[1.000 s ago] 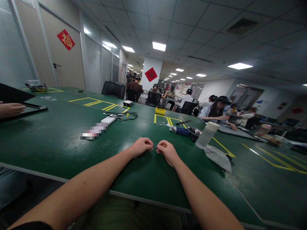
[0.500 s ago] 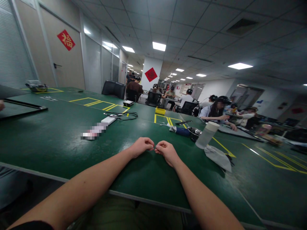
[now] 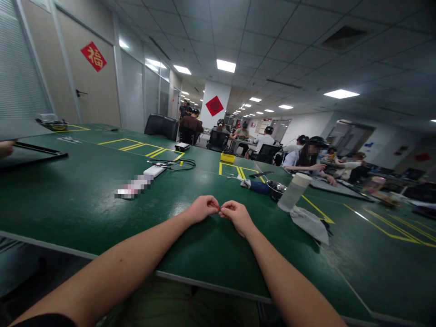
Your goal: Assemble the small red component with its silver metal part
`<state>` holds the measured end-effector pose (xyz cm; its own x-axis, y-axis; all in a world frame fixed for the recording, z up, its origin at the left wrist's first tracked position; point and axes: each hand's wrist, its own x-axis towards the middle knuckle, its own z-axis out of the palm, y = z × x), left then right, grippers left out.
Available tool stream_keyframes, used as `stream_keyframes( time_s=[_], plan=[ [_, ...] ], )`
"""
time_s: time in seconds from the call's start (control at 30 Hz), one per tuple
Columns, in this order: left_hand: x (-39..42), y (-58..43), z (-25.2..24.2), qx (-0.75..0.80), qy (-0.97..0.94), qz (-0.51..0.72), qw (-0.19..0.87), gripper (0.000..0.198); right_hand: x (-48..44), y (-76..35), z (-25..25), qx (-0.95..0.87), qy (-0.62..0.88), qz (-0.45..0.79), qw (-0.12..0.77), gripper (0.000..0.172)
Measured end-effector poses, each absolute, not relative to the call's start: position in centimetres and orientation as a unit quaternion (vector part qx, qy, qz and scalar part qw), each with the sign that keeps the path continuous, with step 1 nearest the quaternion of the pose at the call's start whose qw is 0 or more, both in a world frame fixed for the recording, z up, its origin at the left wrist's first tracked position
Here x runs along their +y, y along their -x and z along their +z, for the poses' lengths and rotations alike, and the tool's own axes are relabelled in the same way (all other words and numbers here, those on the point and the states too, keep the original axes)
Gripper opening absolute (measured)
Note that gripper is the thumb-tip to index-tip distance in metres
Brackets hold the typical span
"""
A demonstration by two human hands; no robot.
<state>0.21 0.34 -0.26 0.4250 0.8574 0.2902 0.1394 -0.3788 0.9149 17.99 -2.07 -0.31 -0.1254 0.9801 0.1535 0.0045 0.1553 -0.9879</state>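
Over the green table [image 3: 190, 236], my left hand [image 3: 203, 209] and my right hand [image 3: 235, 215] face each other, fingertips almost touching. Each is closed in a pinch of thumb and index finger. A tiny reddish-orange thing [image 3: 219, 208] shows between the fingertips, too small and too covered to name. The remaining fingers of both hands are curled. Both forearms come up from the lower edge of the view, over the near edge of the table.
Left ahead lie a white power bank [image 3: 155, 170] and a black cable [image 3: 180, 164]. On the right are a frosted bottle [image 3: 294, 193], a grey pouch [image 3: 309, 225], a metal bowl [image 3: 276, 188] and a dark blue umbrella [image 3: 259, 186]. Another person's hand [image 3: 6, 148] is at far left.
My hands have barely moved; the fingertips are slightly closer and a reddish-orange tint now shows between them. At far left, the other person's hand reaches further into view.
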Motion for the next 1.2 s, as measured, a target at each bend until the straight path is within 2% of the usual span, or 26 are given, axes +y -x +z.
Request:
stream_keyframes(
  time_s=[0.43, 0.7, 0.97, 1.2],
  plan=[
    [-0.2, -0.4, -0.1, 0.354, -0.807, 0.402, 0.248, 0.007, -1.6, -18.3, -0.6, -0.565, 0.453, 0.480, 0.495, 0.028],
    [-0.3, -0.3, -0.1, 0.347, -0.832, 0.373, 0.219, 0.007, -1.8, -18.7, -0.4, -0.604, 0.440, 0.464, 0.476, 0.024],
    [-1.8, -0.1, 1.3, 0.320, -0.872, 0.343, 0.142, 0.018, -2.3, -18.4, 0.2, -0.626, 0.420, 0.456, 0.473, 0.022],
    [-2.5, -0.3, 1.8, 0.323, -0.877, 0.334, 0.119, 0.022, -2.0, -18.6, -0.1, -0.583, 0.397, 0.502, 0.501, 0.034]
  ],
)
